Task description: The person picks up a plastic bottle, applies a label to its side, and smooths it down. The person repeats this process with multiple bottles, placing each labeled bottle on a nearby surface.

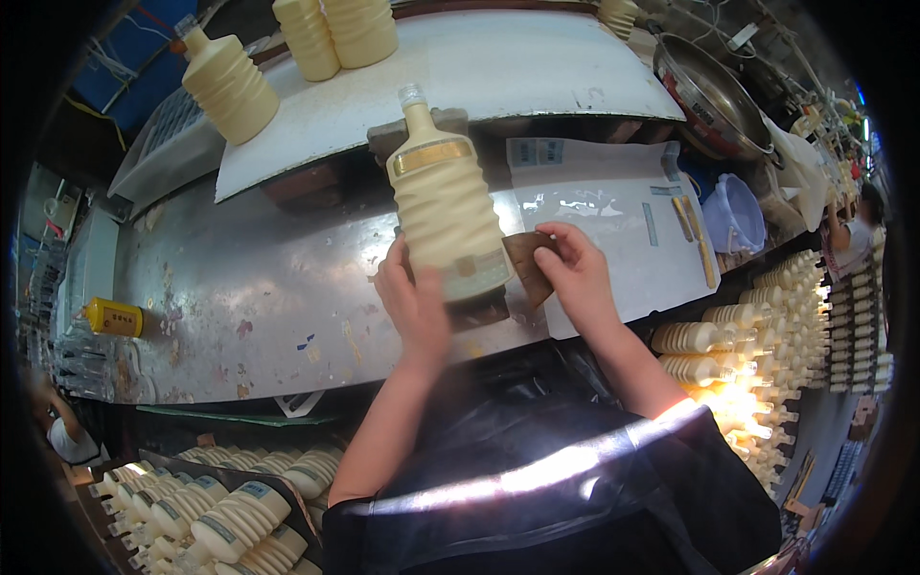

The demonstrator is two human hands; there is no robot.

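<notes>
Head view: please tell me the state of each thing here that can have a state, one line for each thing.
Ribbed cream bottle: upright on the metal bench, gripped at its base by the left hand.
Brown label: pinched by the right hand, against the bottle's lower side.
Bottle on the white shelf: standing, tilted in the fisheye picture.
Yellow bottle: lying on its side.
Metal pan: tilted; contents cannot be seen.
</notes>
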